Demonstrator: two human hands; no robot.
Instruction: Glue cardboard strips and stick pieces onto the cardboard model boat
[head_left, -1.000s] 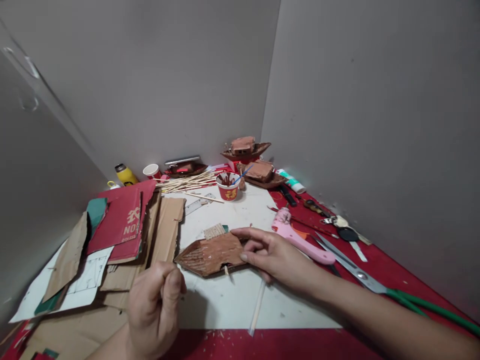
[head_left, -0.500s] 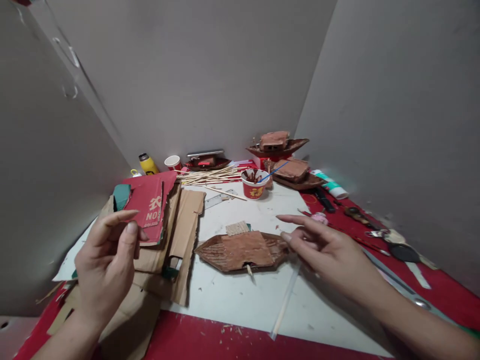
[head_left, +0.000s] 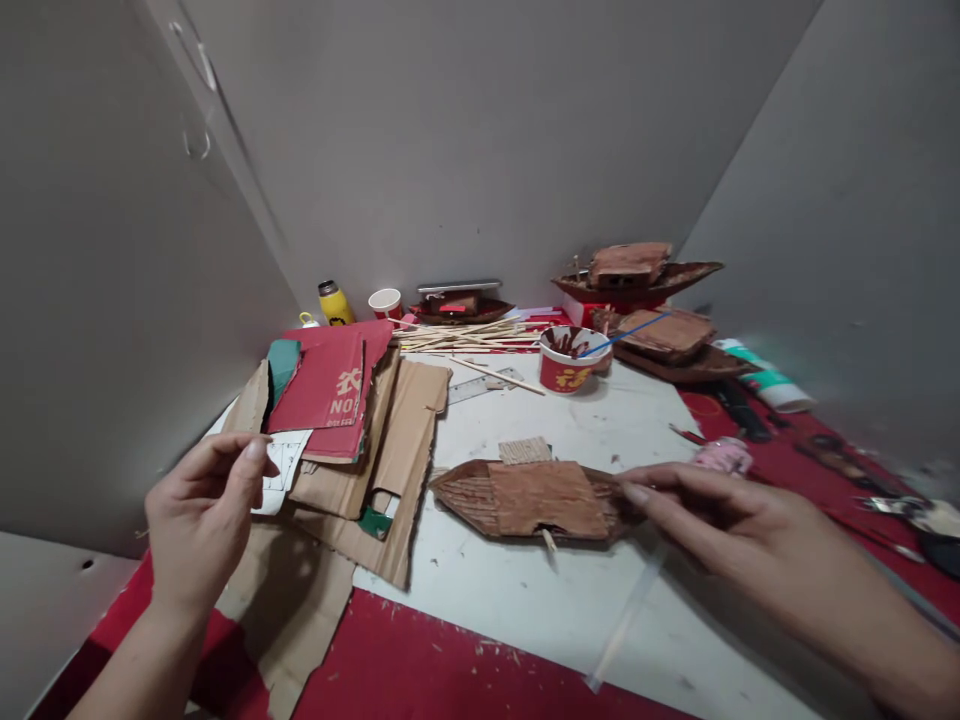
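A brown model boat (head_left: 551,495) with a flat reddish-brown roof lies on the white sheet (head_left: 495,600). My right hand (head_left: 742,560) reaches in from the right, thumb and forefinger closed at the boat's right end. A short pale stick (head_left: 550,541) pokes out below the roof edge. On the left, my left hand (head_left: 202,510) is raised, its thumb and bent forefinger close together; whether anything is between them is unclear. Beside those fingertips shows a white paper with drawn lines (head_left: 289,468). A small ribbed piece (head_left: 523,451) sits just behind the boat.
Cardboard pieces (head_left: 405,450) and red cardboard (head_left: 322,385) pile up at the left. Behind stand a red paint cup (head_left: 566,372) with a blue stick, thin wooden sticks (head_left: 465,335) and more model boats (head_left: 637,272). A glue stick (head_left: 622,625) lies in front.
The camera view has shifted, so the table things appear farther right. My right hand has closed its fingertips onto the boat's right end. Beside my left hand, the white paper now shows.
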